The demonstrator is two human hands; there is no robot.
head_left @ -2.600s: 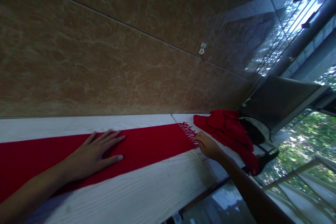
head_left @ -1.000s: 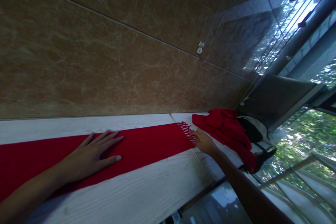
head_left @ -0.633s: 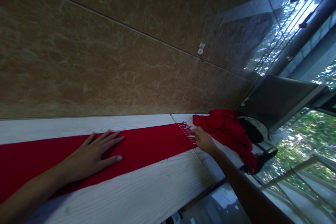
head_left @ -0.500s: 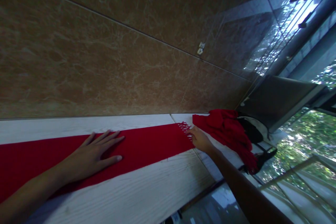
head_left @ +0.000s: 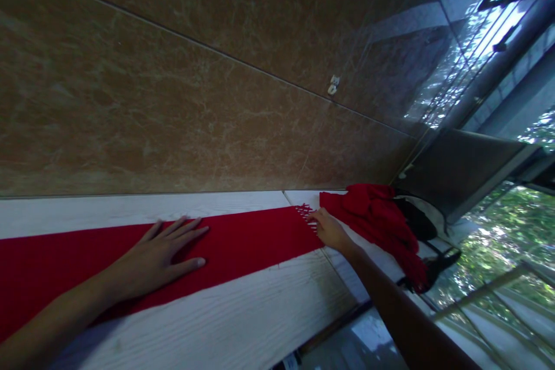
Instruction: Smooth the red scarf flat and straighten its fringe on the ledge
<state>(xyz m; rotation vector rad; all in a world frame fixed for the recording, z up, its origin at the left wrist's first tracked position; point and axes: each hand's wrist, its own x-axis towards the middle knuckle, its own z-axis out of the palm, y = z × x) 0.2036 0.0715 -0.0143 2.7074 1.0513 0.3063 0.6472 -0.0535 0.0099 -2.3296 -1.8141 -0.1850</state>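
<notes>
Two bare hands were at one long, flat red cloth scarf point(head_left: 255, 234), which lay lengthwise along the white wood-grained counter point(head_left: 247, 312) and ran out of sight at the left. One pale-red knotted fringe point(head_left: 304, 212) showed, at its right end; the strands were too fine to count.

Left hand point(head_left: 158, 260): grip open, palm down on the scarf, fingers spread. Right hand point(head_left: 332, 231): fingers bent at the fringe; I could not tell whether its grip was closed on any strand.

Just beyond the right hand: one crumpled red cloth bundle point(head_left: 375, 211), beside black-and-white fabric point(head_left: 418, 217). One small white two-part fitting point(head_left: 333, 85) sat on the glossy brown marbled wall point(head_left: 173, 104). At the bottom edge, one pale label-like patch point(head_left: 291, 362), too blurred to read.
</notes>
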